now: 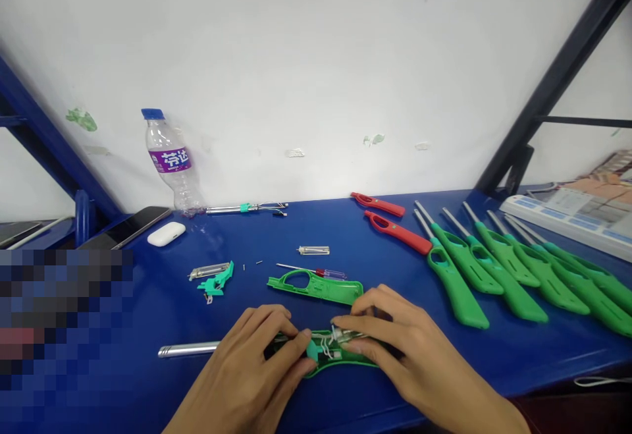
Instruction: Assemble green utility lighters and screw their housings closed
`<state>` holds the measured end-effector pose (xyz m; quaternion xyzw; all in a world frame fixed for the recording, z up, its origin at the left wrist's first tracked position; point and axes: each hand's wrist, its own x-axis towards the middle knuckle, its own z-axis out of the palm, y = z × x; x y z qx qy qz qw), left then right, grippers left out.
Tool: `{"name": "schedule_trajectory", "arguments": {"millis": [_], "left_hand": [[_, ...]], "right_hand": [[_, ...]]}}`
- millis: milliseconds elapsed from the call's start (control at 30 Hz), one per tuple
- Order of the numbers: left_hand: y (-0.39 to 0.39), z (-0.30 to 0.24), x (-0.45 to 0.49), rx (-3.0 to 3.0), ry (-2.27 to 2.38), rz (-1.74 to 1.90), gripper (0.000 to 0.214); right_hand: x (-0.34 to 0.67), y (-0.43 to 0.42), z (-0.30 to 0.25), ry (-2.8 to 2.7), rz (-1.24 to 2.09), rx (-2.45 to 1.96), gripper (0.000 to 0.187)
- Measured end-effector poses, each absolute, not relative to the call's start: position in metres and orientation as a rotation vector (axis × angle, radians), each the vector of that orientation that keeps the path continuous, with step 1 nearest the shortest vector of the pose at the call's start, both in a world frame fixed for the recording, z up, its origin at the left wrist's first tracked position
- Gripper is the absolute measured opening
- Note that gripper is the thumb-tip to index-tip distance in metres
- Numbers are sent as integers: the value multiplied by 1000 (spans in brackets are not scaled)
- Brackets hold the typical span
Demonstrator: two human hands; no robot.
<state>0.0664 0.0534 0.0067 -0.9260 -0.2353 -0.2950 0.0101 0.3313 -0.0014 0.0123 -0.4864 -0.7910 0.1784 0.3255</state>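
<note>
An opened utility lighter lies in front of me, its green half shell point(353, 359) facing up and its metal barrel point(187, 350) pointing left. My left hand point(257, 361) is closed around the barrel end, finger and thumb at the teal trigger piece point(313, 350). With bent fingers, my right hand point(395, 338) pinches a clear fuel tank point(347, 335) over the shell; the palm side is hidden. Thin white wires point(326, 342) run between the two hands. Just beyond lie the other half shell point(326, 290) and a screwdriver point(328, 274).
Several green lighters point(459, 289) lie at right, near two red shells point(402, 233). Farther back are a spare tank point(315, 250) and a barrel assembly point(245, 208). Left are a teal trigger part point(217, 282), tiny screws point(243, 267), an earbud case point(166, 234), a phone point(131, 226) and a bottle point(170, 161).
</note>
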Motion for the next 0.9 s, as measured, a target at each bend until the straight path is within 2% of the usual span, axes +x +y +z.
{"name": "schedule_trajectory", "arguments": {"millis": [433, 900], "left_hand": [[52, 15, 73, -2885, -698, -1035, 23], [55, 4, 64, -2915, -747, -846, 20]], "right_hand": [[333, 0, 14, -2119, 491, -1246, 32], [331, -1, 13, -2086, 574, -1314, 34]]}}
